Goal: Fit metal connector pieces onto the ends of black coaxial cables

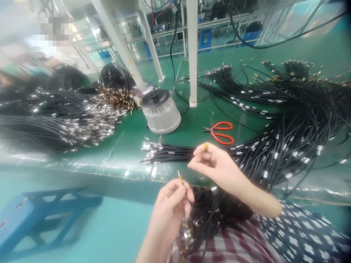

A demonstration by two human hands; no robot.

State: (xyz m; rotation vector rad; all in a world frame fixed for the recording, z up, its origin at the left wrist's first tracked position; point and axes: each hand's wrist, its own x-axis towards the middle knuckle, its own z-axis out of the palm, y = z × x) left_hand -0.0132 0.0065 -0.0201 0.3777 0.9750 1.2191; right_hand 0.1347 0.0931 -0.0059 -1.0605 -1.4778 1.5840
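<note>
My left hand [171,204] is closed in a pinch on a thin black cable whose small gold tip [180,176] sticks up above the fingers. My right hand [212,164] hovers just above and to the right of it, fingers pinched on a tiny yellow piece [206,147]. A bundle of black cables [214,219] lies in my lap below both hands. Just beyond the hands, a row of black cables with silver ends [164,152] rests on the green table [131,146].
Red-handled scissors [221,133] lie behind the hands. A grey round machine [160,111] stands mid-table. Large heaps of black cables fill the right [296,120] and left [55,120]. White frame posts [192,51] rise at the back. A blue stool [41,215] sits lower left.
</note>
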